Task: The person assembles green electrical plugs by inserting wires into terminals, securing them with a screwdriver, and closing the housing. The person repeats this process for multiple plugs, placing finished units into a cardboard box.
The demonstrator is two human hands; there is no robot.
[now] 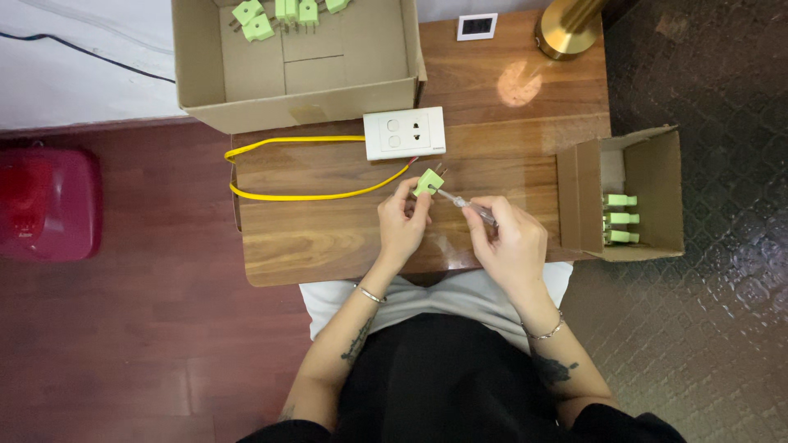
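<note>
From the head camera, the left hand (402, 223) is holding a light green plug (428, 181) just above the wooden surface (328, 238), its grip closing around the plug's lower end, with the metal prongs pointing up and away. The right hand (510, 239) is gripping a slim screwdriver (466, 203) with a clear handle, its tip touching the plug. A yellow cable (304, 195) is looping across the surface to the left of the plug, near a white wall socket plate (405, 133). A large open cardboard box (300, 90) is sitting at the far edge, holding several green plugs (283, 14). A small cardboard box (648, 197) on the right is lying open with three more green plugs (620, 218) inside. A brass lamp base (569, 31) is standing at the far right corner.
</note>
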